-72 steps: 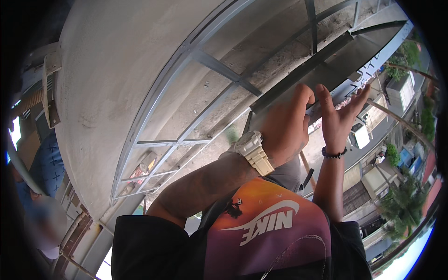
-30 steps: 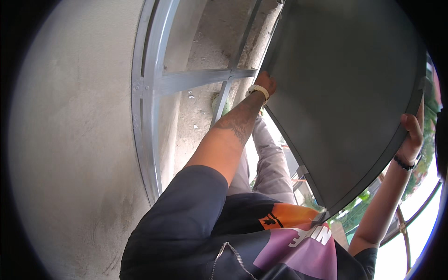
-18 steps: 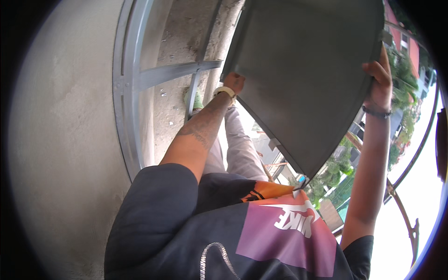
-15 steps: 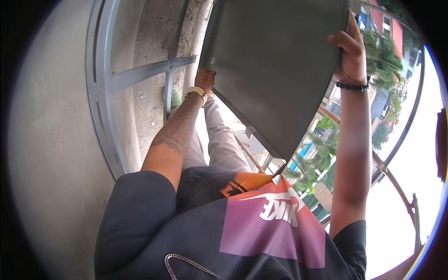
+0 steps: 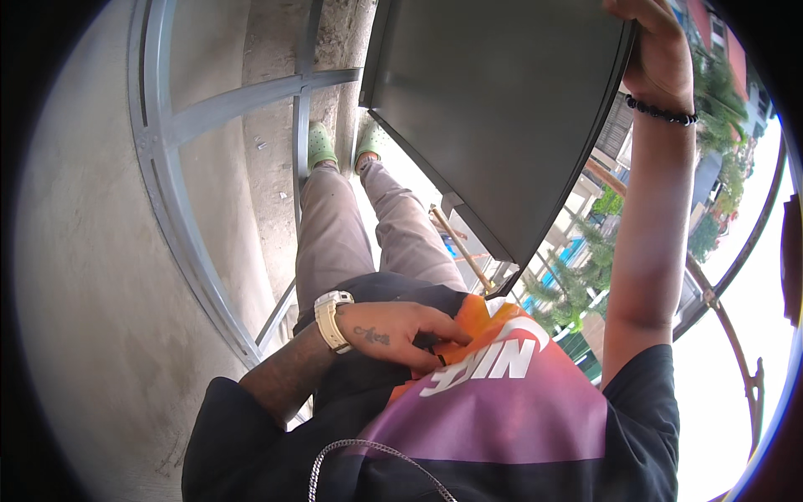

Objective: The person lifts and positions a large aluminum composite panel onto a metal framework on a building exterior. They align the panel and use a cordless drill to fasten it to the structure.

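Note:
My right hand [image 5: 650, 46] grips the outer edge of a large dark-grey curved metal panel [image 5: 493, 125] at the top right. My left hand [image 5: 401, 330], with a white watch [image 5: 333, 322] at the wrist, lies over the front of my printed black T-shirt [image 5: 485, 418] at waist level, fingers curled; what they hold is too hidden to make out. The panel's narrow lower corner is just above that hand, near the shirt. My legs in grey trousers [image 5: 401, 226] and green clogs [image 5: 320, 144] show below, beside the panel.
A grey metal lattice frame [image 5: 234, 107] runs along a bare concrete wall [image 5: 75, 234] on the left, over a rough concrete ledge [image 5: 269, 155]. On the right, beyond the panel, lie trees [image 5: 715, 84], rooftops, the street below and thin rusty bars [image 5: 719, 318].
My left hand has left the panel's inner edge and moved down to my shirt. My right hand still grips the panel, which has shifted from a flat, slanted position to standing along my right side.

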Tool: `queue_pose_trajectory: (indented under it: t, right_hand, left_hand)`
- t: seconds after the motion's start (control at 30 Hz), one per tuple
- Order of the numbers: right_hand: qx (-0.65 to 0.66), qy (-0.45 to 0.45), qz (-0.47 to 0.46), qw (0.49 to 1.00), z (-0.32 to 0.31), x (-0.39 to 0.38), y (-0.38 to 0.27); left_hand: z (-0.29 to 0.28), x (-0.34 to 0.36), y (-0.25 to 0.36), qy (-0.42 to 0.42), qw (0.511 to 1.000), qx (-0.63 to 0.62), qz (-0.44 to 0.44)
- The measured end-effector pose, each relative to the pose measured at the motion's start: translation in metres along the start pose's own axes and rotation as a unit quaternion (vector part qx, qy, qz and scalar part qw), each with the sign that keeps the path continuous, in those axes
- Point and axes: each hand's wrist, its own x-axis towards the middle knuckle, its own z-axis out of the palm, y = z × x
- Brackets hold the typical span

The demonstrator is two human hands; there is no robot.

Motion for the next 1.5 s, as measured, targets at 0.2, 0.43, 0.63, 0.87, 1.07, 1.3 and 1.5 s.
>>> queue_pose_trajectory:
  t: [0.2,0.43,0.63,0.87,1.07,1.3,1.5]
  right_hand:
    - [-0.041,-0.04,0.083,0.995,-0.071,0.0,0.012]
    - [-0.134,0.017,0.112,0.985,-0.076,-0.025,-0.017]
    - [-0.216,0.082,0.187,0.955,-0.09,-0.044,0.025]
    - [-0.26,0.171,0.294,0.904,-0.083,-0.065,0.066]
    - [-0.268,0.184,0.334,0.885,-0.084,-0.054,0.073]
    - [-0.255,0.192,0.336,0.886,-0.057,-0.051,0.088]
    - [-0.233,0.192,0.352,0.886,-0.025,-0.037,0.169]
  left_hand:
    - [-0.003,0.019,0.013,-0.071,0.988,0.136,0.014]
    - [-0.257,0.001,-0.065,0.548,0.823,0.143,-0.036]
    - [-0.518,0.07,-0.128,0.746,0.642,0.179,-0.004]
    - [-0.671,0.129,-0.147,0.703,0.661,0.176,-0.194]
    - [-0.714,0.13,-0.158,0.691,0.656,0.249,-0.172]
    - [-0.673,0.121,-0.155,0.636,0.705,0.224,-0.218]
    - [-0.696,0.118,-0.14,0.665,0.691,0.21,-0.19]
